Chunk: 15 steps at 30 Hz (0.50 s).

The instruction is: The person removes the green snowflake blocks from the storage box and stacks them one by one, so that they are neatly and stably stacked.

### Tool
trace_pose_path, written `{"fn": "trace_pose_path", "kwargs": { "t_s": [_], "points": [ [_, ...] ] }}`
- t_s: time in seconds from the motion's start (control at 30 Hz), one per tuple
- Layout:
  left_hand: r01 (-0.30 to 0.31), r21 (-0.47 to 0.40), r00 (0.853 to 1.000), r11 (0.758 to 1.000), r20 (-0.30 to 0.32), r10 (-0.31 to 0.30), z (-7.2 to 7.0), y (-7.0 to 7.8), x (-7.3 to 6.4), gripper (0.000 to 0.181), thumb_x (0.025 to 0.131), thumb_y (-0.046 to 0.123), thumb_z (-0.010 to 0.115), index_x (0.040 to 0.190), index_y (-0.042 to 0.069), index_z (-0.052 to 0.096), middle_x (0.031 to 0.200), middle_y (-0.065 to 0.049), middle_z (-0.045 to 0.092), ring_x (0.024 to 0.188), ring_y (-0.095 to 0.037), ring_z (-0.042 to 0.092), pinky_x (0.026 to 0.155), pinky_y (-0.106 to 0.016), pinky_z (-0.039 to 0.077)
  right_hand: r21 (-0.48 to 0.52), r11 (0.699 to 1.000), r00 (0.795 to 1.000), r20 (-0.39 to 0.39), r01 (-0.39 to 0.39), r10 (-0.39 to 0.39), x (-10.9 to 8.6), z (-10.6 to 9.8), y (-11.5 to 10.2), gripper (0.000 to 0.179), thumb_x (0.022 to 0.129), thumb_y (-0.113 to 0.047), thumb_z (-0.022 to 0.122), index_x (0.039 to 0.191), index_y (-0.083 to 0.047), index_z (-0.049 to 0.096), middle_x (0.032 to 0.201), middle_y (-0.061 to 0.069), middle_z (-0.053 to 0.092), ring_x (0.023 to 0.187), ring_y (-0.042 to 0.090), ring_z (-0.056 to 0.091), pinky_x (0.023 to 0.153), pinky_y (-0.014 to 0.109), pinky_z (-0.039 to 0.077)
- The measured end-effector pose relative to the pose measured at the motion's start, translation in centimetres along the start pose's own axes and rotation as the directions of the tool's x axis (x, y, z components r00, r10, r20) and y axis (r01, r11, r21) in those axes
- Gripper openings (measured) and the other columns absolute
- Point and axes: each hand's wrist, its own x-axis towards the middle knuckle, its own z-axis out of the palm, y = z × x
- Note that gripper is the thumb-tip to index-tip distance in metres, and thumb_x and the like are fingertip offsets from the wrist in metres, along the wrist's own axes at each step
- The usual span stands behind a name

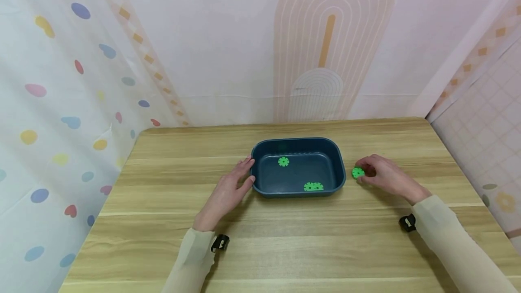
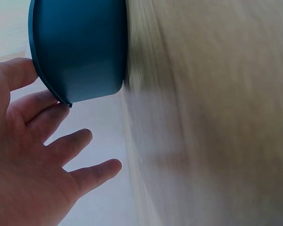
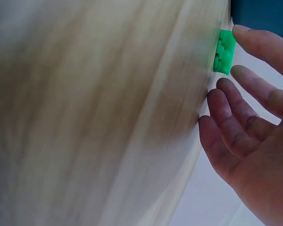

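My right hand (image 1: 382,174) has its thumb and first finger bent around a green disc (image 1: 358,173), one on each side, in a small pinch. From the right wrist it looks thick, like a few stuck together, but I can't tell how many, or if it touches the table (image 1: 285,243). My left hand (image 1: 228,191) is wide, with its fingers spread. Its tips touch the left end of the blue tub (image 1: 299,173), but don't grip it.

The disc is at the left of my right hand, just past the tub's right end and not touching it. So my right hand is the near one, and the tub is between the disc and my left hand. The tub's long way goes side to side, from hand to hand. I think what matters most is that its right rim stands up just left of the disc.

In the tub, a far disc (image 1: 283,161) lies at the back left, and two near discs (image 1: 313,187) lie by the front wall, right of the middle
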Motion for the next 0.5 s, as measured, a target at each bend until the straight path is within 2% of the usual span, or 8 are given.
{"fn": "trace_pose_path", "kwargs": {
  "t_s": [0.17, 0.3, 0.4, 0.5],
  "points": [
    [-0.02, 0.006, 1.0, 1.0, -0.008, 0.02, 0.1, -0.2, 0.1, 0.053, 0.109, 0.025, 0.056, 0.157, 0.007, 0.044, 0.164, -0.007, 0.037, 0.151, -0.038, 0.033, 0.12, -0.059, 0.029, 0.053, 0.999, 1.0, -0.001, -0.013, 0.013, -0.4, -0.2, -0.3, 0.05, 0.095, -0.014, 0.076, 0.135, 0.01, 0.058, 0.123, 0.022, 0.067, 0.108, 0.037, 0.065, 0.094, 0.056, 0.053],
    [-0.019, 0.011, 1.0, 1.0, -0.012, 0.019, 0.0, -0.1, 0.1, 0.053, 0.108, 0.026, 0.056, 0.157, 0.006, 0.045, 0.164, -0.007, 0.038, 0.15, -0.038, 0.034, 0.119, -0.063, 0.028, 0.058, 0.998, 0.999, -0.007, -0.031, 0.032, -0.7, -0.5, -0.8, 0.058, 0.098, -0.02, 0.073, 0.143, 0.009, 0.052, 0.138, 0.028, 0.06, 0.128, 0.048, 0.055, 0.105, 0.065, 0.044],
    [-0.016, 0.016, 1.0, 1.0, -0.013, 0.016, 0.0, 0.0, 0.1, 0.053, 0.108, 0.025, 0.057, 0.157, 0.006, 0.045, 0.164, -0.008, 0.038, 0.15, -0.039, 0.035, 0.119, -0.063, 0.028, 0.042, 0.999, 0.999, -0.023, -0.031, 0.032, -1.0, -0.6, -1.2, 0.059, 0.101, -0.025, 0.071, 0.146, 0.007, 0.051, 0.145, 0.029, 0.054, 0.137, 0.05, 0.046, 0.109, 0.067, 0.038],
    [-0.009, 0.016, 1.0, 1.0, -0.013, 0.009, 0.0, 0.0, 0.1, 0.053, 0.108, 0.025, 0.057, 0.157, 0.007, 0.045, 0.164, -0.008, 0.038, 0.15, -0.039, 0.035, 0.119, -0.062, 0.028, 0.036, 0.999, 0.998, -0.056, -0.025, 0.027, -1.2, -0.6, -1.8, 0.058, 0.102, -0.028, 0.069, 0.147, 0.003, 0.051, 0.149, 0.028, 0.051, 0.14, 0.049, 0.042, 0.112, 0.067, 0.036]
  ]
}}
